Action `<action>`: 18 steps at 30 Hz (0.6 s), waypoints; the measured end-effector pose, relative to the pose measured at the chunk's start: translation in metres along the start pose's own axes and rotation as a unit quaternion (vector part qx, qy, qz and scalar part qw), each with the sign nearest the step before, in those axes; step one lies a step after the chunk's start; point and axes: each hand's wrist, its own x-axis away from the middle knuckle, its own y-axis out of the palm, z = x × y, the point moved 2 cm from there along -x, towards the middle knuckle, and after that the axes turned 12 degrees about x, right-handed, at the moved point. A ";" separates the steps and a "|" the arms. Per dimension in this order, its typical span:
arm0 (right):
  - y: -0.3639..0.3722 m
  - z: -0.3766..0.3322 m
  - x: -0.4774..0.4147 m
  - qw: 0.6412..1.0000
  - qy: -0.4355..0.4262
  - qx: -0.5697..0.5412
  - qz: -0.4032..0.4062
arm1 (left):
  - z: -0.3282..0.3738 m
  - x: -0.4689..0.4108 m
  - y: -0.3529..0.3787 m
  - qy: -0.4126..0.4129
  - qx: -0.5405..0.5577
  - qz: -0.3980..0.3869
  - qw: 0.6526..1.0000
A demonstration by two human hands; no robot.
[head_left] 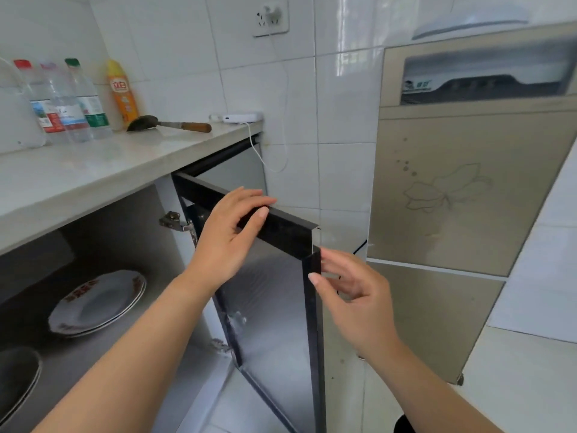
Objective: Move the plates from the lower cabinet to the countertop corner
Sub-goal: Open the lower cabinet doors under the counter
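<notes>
A small stack of white plates (96,303) with red patterns lies on the shelf inside the lower cabinet, at the left. The dark-framed cabinet door (274,295) stands swung open. My left hand (231,232) rests on the door's top edge, fingers over it and thumb on the inner side. My right hand (349,295) pinches the door's outer vertical edge just below the top corner. The pale countertop (103,170) runs above the cabinet to the tiled wall corner.
Several plastic bottles (67,101) and an orange detergent bottle (122,93) stand at the counter's back. A spatula (168,124) and a white power bank (239,117) with a cable lie near the corner. A dark bowl (15,376) sits in the cabinet. A beige appliance (462,182) stands right.
</notes>
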 end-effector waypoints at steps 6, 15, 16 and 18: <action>-0.018 0.017 -0.017 0.998 0.046 0.029 0.039 | -0.008 -0.016 0.026 0.011 -0.026 0.011 1.000; -0.031 0.055 -0.056 0.994 0.053 0.058 0.070 | -0.025 -0.050 0.067 0.008 -0.071 0.075 0.995; -0.033 0.059 -0.062 0.994 0.054 0.060 0.072 | -0.026 -0.054 0.072 0.005 -0.074 0.082 0.994; -0.036 0.068 -0.073 0.994 0.059 0.059 0.068 | -0.028 -0.062 0.080 0.006 -0.087 0.091 0.992</action>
